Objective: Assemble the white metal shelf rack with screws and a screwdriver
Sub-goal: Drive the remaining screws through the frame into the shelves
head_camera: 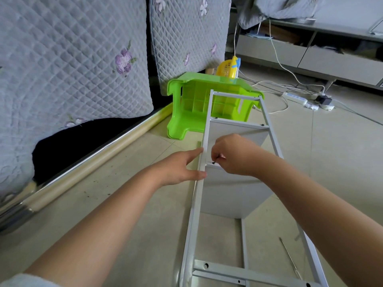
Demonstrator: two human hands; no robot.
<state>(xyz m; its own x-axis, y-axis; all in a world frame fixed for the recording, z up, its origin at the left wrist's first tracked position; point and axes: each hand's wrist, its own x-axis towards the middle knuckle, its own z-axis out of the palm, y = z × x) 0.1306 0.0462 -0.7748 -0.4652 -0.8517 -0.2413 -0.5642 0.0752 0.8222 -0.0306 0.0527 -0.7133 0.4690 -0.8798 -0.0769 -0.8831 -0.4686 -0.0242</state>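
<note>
Head view: your left hand (182, 166) braces the shelf rack (202, 154) lying on the floor, fingers straight against its rail, so your right hand (234, 156) can pinch the screw (214, 162) into its hole.

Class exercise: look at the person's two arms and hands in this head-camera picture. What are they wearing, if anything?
Both forearms are bare from the hands back toward the elbows. The left hand and the right hand carry no gloves, and no rings, watch or bracelets show. The only clothing visible is a light, whitish sleeve edge on the left arm, at the bottom left corner of the picture.
</note>
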